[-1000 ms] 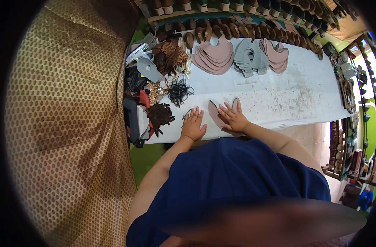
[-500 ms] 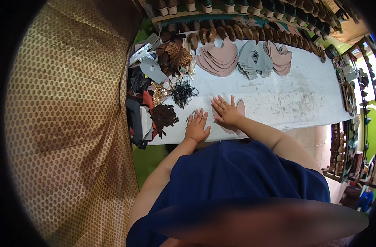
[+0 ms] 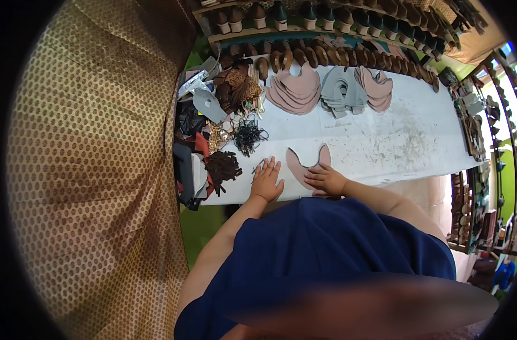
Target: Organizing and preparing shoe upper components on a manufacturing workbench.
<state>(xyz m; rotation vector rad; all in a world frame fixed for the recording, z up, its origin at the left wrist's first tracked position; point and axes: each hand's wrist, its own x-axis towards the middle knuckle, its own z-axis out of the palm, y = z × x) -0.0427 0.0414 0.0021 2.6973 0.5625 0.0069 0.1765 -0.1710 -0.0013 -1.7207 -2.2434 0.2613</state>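
A pink U-shaped shoe upper piece lies flat on the white-covered table at its near edge, tips pointing away from me. My right hand rests palm down on its right side and lower curve, fingers stretched toward the left. Left of the piece and apart from it, my left hand lies flat on the table with its fingers extended. A thin dark thing beside the left fingertips is too small to make out.
Stacks of pink pieces, grey pieces and more pink pieces lie farther back. Dark brown strips, black cords and mixed scraps crowd the left. Shoe shelves line the back; a patterned curtain hangs left.
My right hand has slid toward me and down the pink piece, so its left arm and both tips now show. My left hand stays flat in about the same place.
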